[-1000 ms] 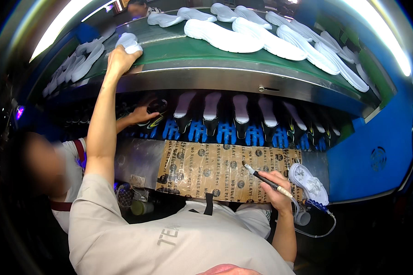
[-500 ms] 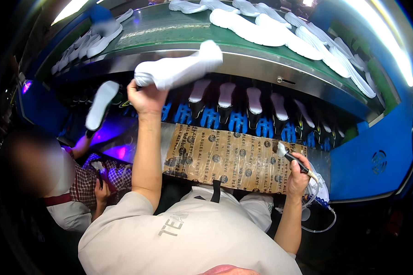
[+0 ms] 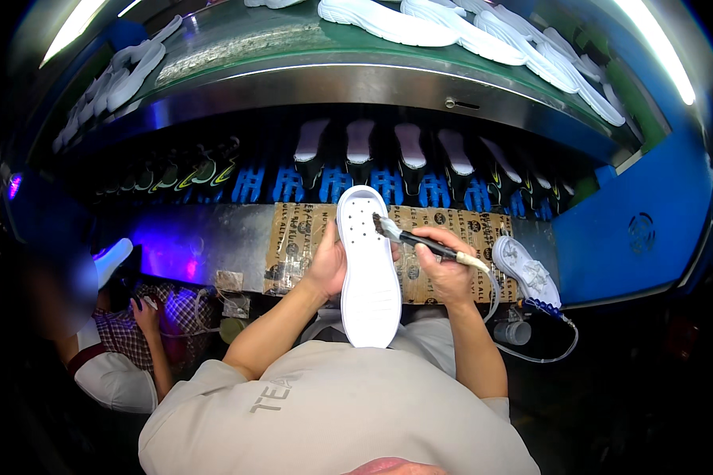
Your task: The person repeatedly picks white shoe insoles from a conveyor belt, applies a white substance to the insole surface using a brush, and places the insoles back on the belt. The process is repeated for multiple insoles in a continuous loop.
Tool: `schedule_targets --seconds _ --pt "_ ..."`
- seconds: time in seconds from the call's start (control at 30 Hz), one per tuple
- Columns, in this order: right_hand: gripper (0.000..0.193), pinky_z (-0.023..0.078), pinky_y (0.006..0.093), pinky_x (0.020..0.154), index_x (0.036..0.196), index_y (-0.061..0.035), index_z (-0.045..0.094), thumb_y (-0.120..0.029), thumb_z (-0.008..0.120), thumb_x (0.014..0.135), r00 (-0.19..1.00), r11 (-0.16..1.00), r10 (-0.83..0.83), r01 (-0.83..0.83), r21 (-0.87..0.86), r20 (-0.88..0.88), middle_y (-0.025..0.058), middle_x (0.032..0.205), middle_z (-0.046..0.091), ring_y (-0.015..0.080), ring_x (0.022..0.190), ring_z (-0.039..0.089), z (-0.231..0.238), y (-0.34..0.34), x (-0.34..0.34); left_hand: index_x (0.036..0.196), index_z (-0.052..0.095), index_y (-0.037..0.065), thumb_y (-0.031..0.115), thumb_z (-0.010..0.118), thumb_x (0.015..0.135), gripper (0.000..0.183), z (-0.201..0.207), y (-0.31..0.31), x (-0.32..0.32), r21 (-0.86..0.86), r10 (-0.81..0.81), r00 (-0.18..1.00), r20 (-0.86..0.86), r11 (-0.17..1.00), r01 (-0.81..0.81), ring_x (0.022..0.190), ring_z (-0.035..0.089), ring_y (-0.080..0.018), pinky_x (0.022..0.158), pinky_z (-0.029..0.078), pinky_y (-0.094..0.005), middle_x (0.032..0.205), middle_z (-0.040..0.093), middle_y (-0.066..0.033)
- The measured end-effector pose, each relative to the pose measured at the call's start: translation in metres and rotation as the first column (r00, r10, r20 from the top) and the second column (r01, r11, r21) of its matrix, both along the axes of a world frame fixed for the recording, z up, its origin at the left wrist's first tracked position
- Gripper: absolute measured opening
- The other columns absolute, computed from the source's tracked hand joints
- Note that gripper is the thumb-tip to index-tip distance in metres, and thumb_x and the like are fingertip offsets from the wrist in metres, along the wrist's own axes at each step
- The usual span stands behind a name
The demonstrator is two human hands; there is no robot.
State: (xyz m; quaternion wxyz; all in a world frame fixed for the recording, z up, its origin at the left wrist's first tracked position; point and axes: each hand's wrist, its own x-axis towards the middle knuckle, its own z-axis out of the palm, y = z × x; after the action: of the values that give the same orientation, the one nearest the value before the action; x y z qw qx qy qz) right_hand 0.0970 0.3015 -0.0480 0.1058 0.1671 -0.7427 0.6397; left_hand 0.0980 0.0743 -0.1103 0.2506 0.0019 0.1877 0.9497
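Observation:
A white shoe sole stands lengthwise in front of my chest, its hollow inner face turned up and dotted with small dark holes at the far end. My left hand grips it by the left edge, with fingertips showing past the right edge. In my right hand is a black-handled brush, fed by a pale tube. Its dark bristles, with whitish matter behind them, touch the sole's inner face near the holes.
Printed cardboard covers the metal ledge ahead. Behind it, shoe uppers ride on blue holders. More white soles lie on the green belt above. A rag-like white bundle sits at right; a co-worker's hand is at left.
My left hand has brought the sole down from the upper left to my chest and turned its inside up. My right hand has moved left, setting the brush on it.

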Motion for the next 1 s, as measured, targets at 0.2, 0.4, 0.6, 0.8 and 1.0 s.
schedule_targets --seconds 0.2,0.4,0.6,0.8,1.0 --pt "0.029 0.044 0.04 0.087 0.106 -0.0063 0.079 -0.003 0.083 0.077 0.824 0.922 0.004 0.216 0.32 -0.567 0.0078 0.086 0.075 0.0209 0.082 0.067 -0.001 -0.041 -0.031 0.155 0.041 0.01 0.06 0.011 0.111 0.073 0.001 0.021 -0.016 -0.253 0.152 0.986 -0.063 0.954 -0.163 0.131 0.06 -0.0278 0.112 0.051 -0.0465 0.143 0.057 -0.0153" --pt "0.026 0.046 0.0364 0.091 0.109 -0.0083 0.082 -0.005 0.081 0.082 0.958 0.975 0.224 -0.219 0.046 -0.181 0.0064 0.096 0.079 0.0186 0.086 0.067 0.0 -0.023 -0.031 0.155 0.043 0.01 0.071 0.013 0.106 0.084 0.004 0.016 -0.026 -0.291 0.186 0.982 -0.03 0.939 -0.186 0.131 0.061 -0.0286 0.109 0.054 -0.0464 0.145 0.057 -0.0155" --pt "0.035 0.047 0.0365 0.088 0.111 -0.0091 0.081 -0.005 0.085 0.077 0.823 0.889 0.382 -0.204 0.41 -0.421 0.0055 0.094 0.076 0.0217 0.086 0.065 0.011 -0.019 -0.026 0.149 0.049 0.012 0.071 0.013 0.105 0.082 0.009 0.018 -0.03 -0.145 0.18 0.978 -0.103 0.97 -0.194 0.123 0.065 -0.0276 0.105 0.058 -0.0443 0.139 0.062 -0.0143" --pt "0.034 0.047 0.0384 0.094 0.112 -0.0135 0.082 -0.011 0.086 0.078 0.838 0.893 0.282 -0.051 0.446 -0.468 0.0036 0.087 0.074 0.0199 0.087 0.064 0.018 -0.023 -0.021 0.143 0.053 0.012 0.075 0.019 0.103 0.082 0.026 0.017 -0.038 -0.046 0.142 0.985 -0.098 0.988 -0.147 0.111 0.068 -0.032 0.094 0.062 -0.0476 0.121 0.066 -0.0186" --pt "0.031 0.044 0.0375 0.088 0.109 -0.0124 0.082 -0.012 0.087 0.078 0.871 0.919 0.111 0.094 0.383 -0.478 0.0008 0.082 0.071 0.0189 0.086 0.062 0.025 -0.028 -0.011 0.136 0.055 0.006 0.078 0.019 0.1 0.088 0.051 0.015 -0.048 0.041 0.164 0.978 -0.127 0.986 -0.16 0.1 0.068 -0.0305 0.09 0.06 -0.048 0.11 0.066 -0.0171"
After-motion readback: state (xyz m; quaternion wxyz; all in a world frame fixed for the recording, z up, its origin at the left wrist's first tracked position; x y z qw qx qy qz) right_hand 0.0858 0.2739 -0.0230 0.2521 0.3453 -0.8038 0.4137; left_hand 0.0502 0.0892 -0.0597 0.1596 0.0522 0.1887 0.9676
